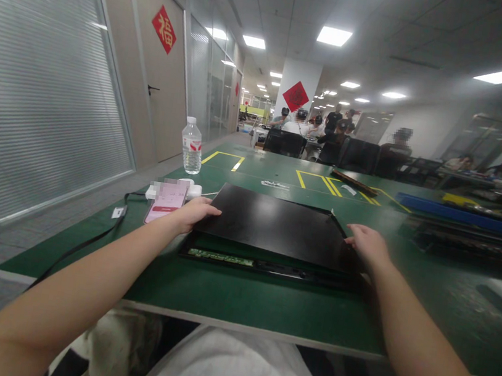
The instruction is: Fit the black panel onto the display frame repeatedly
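A flat black screen panel (pixel 269 222) lies over a thin black frame (pixel 308 275) on the green table in front of me. The panel's near edge sits apart from the frame's near side, where a strip of green circuit board (pixel 221 257) shows. My left hand (pixel 196 212) is closed on the panel's left edge, thumb on top. At the right edge, my right hand (pixel 367 243) pinches with thumb and forefinger; the rim of the frame runs close by there. The undersides of both grips are hidden.
A water bottle (pixel 192 147) and a pink-screened phone (pixel 167 202) stand left, beside a white plug block (pixel 192 190) and black cable (pixel 79 245). Dark strips (pixel 472 241) and a blue bar (pixel 471 213) lie right. Yellow tape marks the green table (pixel 235 298). People sit beyond.
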A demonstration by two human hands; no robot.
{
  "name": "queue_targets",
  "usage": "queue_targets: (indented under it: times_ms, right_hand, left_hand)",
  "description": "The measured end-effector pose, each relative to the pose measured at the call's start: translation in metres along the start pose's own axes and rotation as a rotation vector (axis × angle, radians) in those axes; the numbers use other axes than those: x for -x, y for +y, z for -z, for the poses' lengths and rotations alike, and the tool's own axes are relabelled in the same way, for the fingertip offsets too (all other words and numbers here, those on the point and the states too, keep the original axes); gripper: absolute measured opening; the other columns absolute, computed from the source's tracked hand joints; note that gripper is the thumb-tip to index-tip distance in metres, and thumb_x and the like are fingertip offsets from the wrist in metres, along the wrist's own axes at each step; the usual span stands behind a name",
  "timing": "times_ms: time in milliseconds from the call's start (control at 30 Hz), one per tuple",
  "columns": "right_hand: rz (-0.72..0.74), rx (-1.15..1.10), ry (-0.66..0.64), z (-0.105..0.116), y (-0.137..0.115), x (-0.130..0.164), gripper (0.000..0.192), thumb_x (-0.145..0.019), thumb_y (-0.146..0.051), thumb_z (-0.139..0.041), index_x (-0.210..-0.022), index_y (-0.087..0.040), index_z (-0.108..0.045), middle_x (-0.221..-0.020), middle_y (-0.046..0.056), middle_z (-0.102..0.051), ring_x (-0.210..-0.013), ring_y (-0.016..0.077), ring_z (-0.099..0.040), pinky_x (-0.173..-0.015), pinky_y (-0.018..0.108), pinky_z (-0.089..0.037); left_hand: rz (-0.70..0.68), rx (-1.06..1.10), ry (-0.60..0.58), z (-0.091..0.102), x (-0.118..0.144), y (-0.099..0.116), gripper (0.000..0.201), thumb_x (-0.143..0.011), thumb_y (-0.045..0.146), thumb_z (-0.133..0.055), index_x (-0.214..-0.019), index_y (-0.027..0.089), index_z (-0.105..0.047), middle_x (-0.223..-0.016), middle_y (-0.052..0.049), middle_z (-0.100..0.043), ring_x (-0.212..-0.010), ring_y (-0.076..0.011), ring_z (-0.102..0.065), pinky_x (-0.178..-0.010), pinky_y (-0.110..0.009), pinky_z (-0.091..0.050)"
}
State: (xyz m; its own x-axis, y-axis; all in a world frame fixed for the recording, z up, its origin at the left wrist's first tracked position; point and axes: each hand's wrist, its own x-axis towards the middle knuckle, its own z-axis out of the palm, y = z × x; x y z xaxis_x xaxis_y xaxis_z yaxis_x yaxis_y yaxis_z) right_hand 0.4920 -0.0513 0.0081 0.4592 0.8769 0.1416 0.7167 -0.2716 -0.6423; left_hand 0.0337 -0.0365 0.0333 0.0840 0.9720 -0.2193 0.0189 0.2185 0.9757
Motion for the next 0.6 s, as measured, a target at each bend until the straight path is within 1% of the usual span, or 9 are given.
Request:
queue_targets:
  times_ms: [167, 333, 433, 600]
  right_hand:
    - [0.003, 0.032, 0.001, 0.001, 0.0, 0.0, 0.045, -0.089, -0.045, -0.048, -0.117, -0.019, -0.073, -0.086, 0.006, -0.078, -0.084, 0.0233, -0.068, -0.069, 0.03, -0.044]
    - [0.016, 0.086, 0.003, 0.002, -0.003, 0.001, 0.041, -0.088, -0.043, -0.049, -0.111, -0.021, -0.075, -0.086, 0.006, -0.077, -0.081, 0.0229, -0.067, -0.068, 0.03, -0.044]
    - [0.034, 0.123, -0.003, 0.003, -0.005, 0.004, 0.039, -0.088, -0.043, -0.049, -0.107, -0.022, -0.076, -0.085, 0.005, -0.077, -0.08, 0.0233, -0.067, -0.066, 0.03, -0.043]
    - [0.063, 0.16, -0.003, 0.005, -0.01, 0.009, 0.037, -0.088, -0.042, -0.049, -0.104, -0.023, -0.077, -0.085, 0.005, -0.077, -0.084, 0.0247, -0.068, -0.065, 0.03, -0.042]
  left_hand:
    - [-0.011, -0.012, -0.005, 0.002, -0.002, -0.002, 0.022, -0.059, 0.01, -0.075, -0.079, 0.016, -0.069, -0.067, -0.006, -0.074, -0.058, -0.0216, -0.07, -0.055, -0.03, -0.055]
    - [-0.019, -0.031, 0.01, 0.001, -0.002, -0.002, 0.032, -0.057, 0.008, -0.074, -0.087, 0.017, -0.066, -0.068, -0.003, -0.074, -0.06, -0.0213, -0.07, -0.058, -0.03, -0.055]
    - [-0.026, -0.016, -0.013, 0.002, -0.003, -0.003, 0.036, -0.057, 0.008, -0.075, -0.091, 0.017, -0.065, -0.07, -0.002, -0.074, -0.06, -0.0208, -0.07, -0.059, -0.03, -0.055]
    - [-0.033, -0.007, -0.042, 0.003, -0.004, -0.004, 0.039, -0.056, 0.008, -0.076, -0.093, 0.017, -0.066, -0.072, -0.003, -0.075, -0.062, -0.0219, -0.071, -0.059, -0.03, -0.055]
